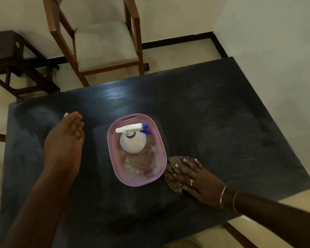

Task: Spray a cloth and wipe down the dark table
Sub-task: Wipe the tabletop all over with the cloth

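Your right hand [197,179] lay flat, fingers spread, pressing the cloth [174,185] onto the table [231,122], just right of the basket [140,183]. The spray bottle [131,143] stood in the basket's far end. Your left hand [64,142] was left of the basket, fingers straight and together, holding nothing; table contact unclear.

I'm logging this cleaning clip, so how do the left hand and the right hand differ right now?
The left hand holds nothing, left of the pink basket; the right hand presses the cloth onto the dark table, right of it. The right hand wears a ring; the left hand shows none. Both are stretched out straight.
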